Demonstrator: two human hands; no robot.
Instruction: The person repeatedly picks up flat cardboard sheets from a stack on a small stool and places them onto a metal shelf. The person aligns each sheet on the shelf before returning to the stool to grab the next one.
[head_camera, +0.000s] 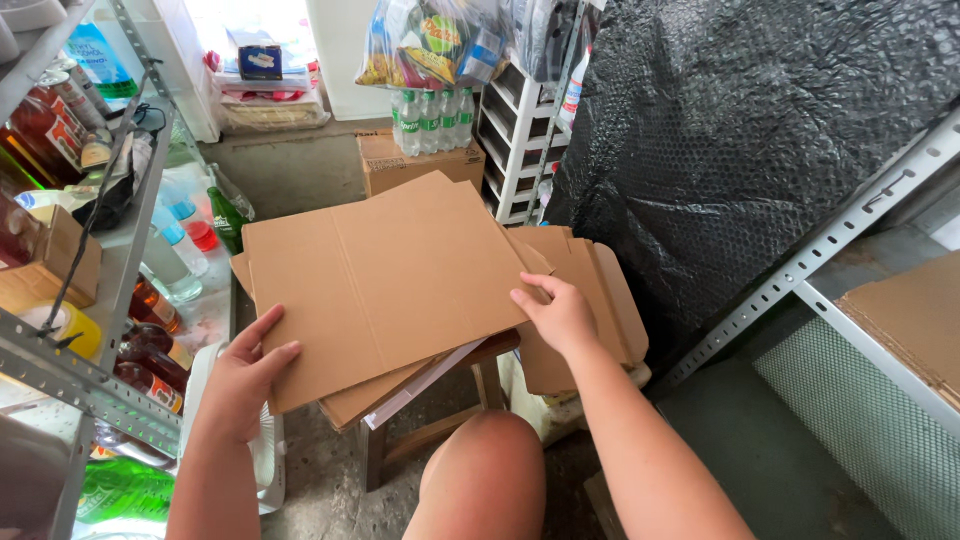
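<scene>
A flat brown cardboard sheet (385, 275), creased into panels, lies on top of a stack of similar flattened cardboard (590, 300) on a small wooden stool (490, 375). My left hand (245, 370) grips the sheet's near left corner, thumb on top. At the sheet's right edge my right hand (555, 312) pinches the cardboard with the fingers over the top. My bare knee (485, 470) is just below the stool.
A metal shelf (70, 370) at the left holds bottles and jars. A cardboard box (415, 160) carrying plastic bottles stands behind the stool. Black bubble wrap (760, 140) hangs at the right, above a metal rack (830, 250) with more cardboard (915, 320).
</scene>
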